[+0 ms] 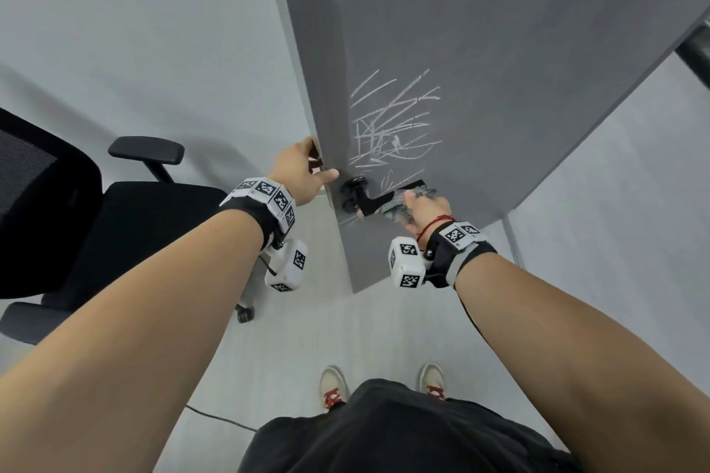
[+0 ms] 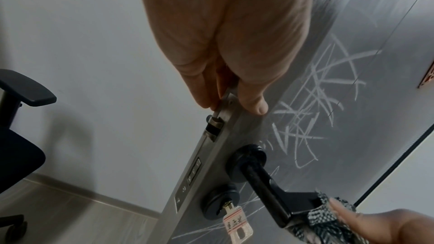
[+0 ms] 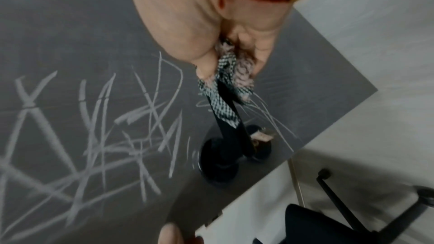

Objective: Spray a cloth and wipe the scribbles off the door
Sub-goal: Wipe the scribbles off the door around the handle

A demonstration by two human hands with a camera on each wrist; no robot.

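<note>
Gripping the grey door [image 1: 480, 50] by its free edge, my left hand [image 1: 303, 173] is curling fingers behind and laying the thumb on the front. My right hand [image 1: 426, 209] is clutching a checked cloth [image 1: 399, 207] around the end of the black lever handle [image 1: 378, 200], just below the white chalk scribbles [image 1: 392, 123]. Its fingers are sitting hidden behind cloth and handle. I'm seeing a tagged key [image 2: 237, 224] hanging from the lock.
</note>
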